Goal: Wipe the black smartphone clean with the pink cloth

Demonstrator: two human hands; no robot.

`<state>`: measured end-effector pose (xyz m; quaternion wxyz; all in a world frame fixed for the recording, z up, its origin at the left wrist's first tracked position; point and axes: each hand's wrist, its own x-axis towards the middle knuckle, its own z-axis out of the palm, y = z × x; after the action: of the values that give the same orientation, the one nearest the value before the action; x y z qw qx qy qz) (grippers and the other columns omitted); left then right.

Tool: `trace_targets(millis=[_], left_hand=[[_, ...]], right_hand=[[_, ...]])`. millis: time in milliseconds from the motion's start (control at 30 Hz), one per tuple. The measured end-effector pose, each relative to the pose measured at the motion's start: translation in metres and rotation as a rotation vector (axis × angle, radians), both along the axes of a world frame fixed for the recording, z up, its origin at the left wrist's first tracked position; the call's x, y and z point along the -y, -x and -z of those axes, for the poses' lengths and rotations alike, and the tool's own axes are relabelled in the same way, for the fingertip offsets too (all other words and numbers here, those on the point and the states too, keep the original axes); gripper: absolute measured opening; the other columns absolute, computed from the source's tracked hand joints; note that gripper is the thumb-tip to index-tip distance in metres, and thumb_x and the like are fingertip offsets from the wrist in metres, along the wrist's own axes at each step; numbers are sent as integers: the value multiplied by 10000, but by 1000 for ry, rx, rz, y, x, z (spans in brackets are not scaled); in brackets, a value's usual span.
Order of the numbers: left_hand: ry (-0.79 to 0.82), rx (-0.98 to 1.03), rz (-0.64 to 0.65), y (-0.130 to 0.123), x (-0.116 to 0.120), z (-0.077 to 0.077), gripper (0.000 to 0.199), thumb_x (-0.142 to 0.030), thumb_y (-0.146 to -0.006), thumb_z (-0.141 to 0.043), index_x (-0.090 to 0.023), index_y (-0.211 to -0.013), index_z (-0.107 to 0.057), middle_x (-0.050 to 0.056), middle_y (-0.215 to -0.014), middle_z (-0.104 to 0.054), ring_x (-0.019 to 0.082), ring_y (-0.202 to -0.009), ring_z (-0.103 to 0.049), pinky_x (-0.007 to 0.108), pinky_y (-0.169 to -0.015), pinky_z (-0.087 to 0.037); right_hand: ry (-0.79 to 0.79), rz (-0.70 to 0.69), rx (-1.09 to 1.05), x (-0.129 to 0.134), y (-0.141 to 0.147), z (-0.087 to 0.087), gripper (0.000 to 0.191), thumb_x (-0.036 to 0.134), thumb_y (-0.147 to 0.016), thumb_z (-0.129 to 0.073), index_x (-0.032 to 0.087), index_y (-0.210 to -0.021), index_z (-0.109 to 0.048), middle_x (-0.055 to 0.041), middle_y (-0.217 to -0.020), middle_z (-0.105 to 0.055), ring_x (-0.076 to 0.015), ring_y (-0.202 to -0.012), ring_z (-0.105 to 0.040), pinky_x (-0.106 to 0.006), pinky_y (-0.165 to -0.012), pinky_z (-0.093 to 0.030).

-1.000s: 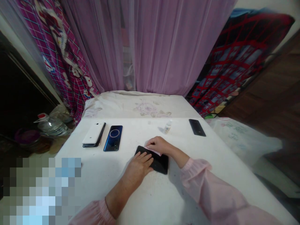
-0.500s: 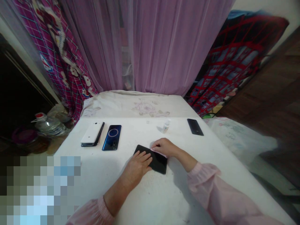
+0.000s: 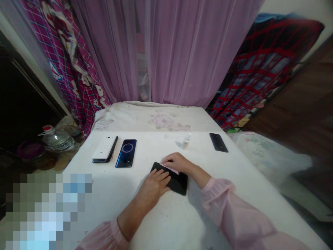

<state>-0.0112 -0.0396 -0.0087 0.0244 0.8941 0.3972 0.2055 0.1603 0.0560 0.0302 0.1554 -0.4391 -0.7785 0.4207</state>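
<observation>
A dark phone or small tablet (image 3: 179,184) lies tilted on the white table in front of me. My left hand (image 3: 154,185) rests on its left part with fingers spread flat. My right hand (image 3: 179,162) is closed at its far edge, pinching a thin pale pink cloth (image 3: 170,169) that lies against the dark surface. Beyond my right hand stands a small white bottle (image 3: 186,141).
To the left lie a blue phone (image 3: 126,153) and a white phone (image 3: 105,149) stacked on darker ones. Another dark phone (image 3: 219,142) is at the right. The white table (image 3: 104,194) reaches back to purple curtains (image 3: 182,52). A large clear bottle (image 3: 56,139) stands beyond its left edge.
My right hand has slid left along the dark device's far edge with the pink cloth, which now shows more. My left hand stays on the device. The whole view has shifted slightly.
</observation>
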Motion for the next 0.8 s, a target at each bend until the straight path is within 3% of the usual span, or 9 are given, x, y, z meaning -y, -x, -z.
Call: trace_targets(millis=[167,300,400,667,800], left_hand=[[22,5,0,1,0,4,340,-392,-902,-631,-223,-1198,-634,53,-1245,-650,257,-1187,-575,454,-1029,-423],[17,8,16,1,1,5,351,-390,-903,-631,-218,-1209,-624,55,-1250,-646,260,-1189,-573,458,-1032,-419],[-12,13,22,1,1,4,335,-385,-917,-611,-211,-1203,-627,60,-1233,-657,257,-1186,-575,458,-1032,-417],[-32,13,18,0,2,0,299,-370,-916,-616,-210,-1166,-646,61,-1192,-678,246,-1149,-600,439,-1020,-433],[-29,15,14,-1,3,-2,310,-362,-898,-643,-196,-1159,-649,66,-1201,-674,247,-1138,-607,426,-1006,-448]], right_hand=[[95,-28,-31,21,-51,-5,268,369,-779,-615,183,-906,-759,-35,-877,-749,-190,-838,-666,-285,-770,-498],[124,13,7,28,-64,-7,245,358,-776,-614,171,-855,-753,-30,-816,-737,-176,-782,-656,-272,-734,-490],[70,27,44,22,-48,-5,176,292,-762,-625,171,-802,-746,-12,-744,-720,-153,-710,-640,-251,-685,-479],[-65,85,136,-5,39,-10,147,235,-765,-648,226,-861,-759,6,-800,-744,-139,-747,-664,-222,-685,-477],[-62,69,129,-5,45,-12,154,232,-775,-640,212,-874,-757,-1,-819,-746,-140,-759,-666,-221,-686,-474]])
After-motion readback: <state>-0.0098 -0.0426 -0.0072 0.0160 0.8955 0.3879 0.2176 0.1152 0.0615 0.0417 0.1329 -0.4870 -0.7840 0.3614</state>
